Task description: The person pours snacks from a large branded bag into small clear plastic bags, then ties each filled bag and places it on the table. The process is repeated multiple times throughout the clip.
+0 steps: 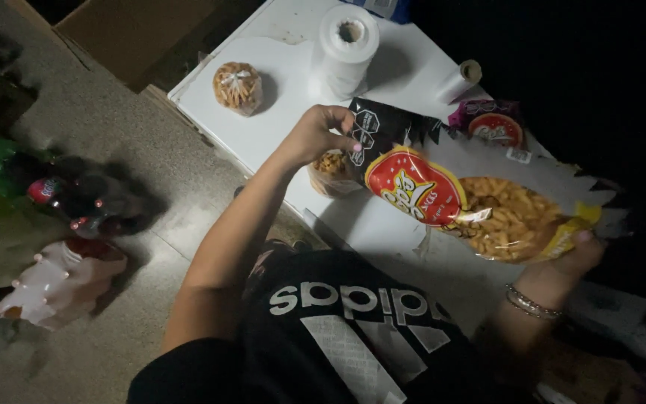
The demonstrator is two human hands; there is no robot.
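Two hands are gripping a black-and-clear plastic snack bag (457, 206) at centre frame above the white tabletop (278, 120): the left hand (319, 135) pinching its top corner, the right hand (570, 262) closing its grip under the bottom end.

Snack bag (472, 206) between 2 hands

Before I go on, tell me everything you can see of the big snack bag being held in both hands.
The large black-topped plastic snack bag has a round red emblem and a clear lower part showing orange stick-shaped snacks. It looks full and lies roughly level above the white table. The left hand pinches its black upper end, which has a jagged edge; the right hand supports the yellow-trimmed snack-filled end from below. It seems lifted off the table, though contact is unclear.
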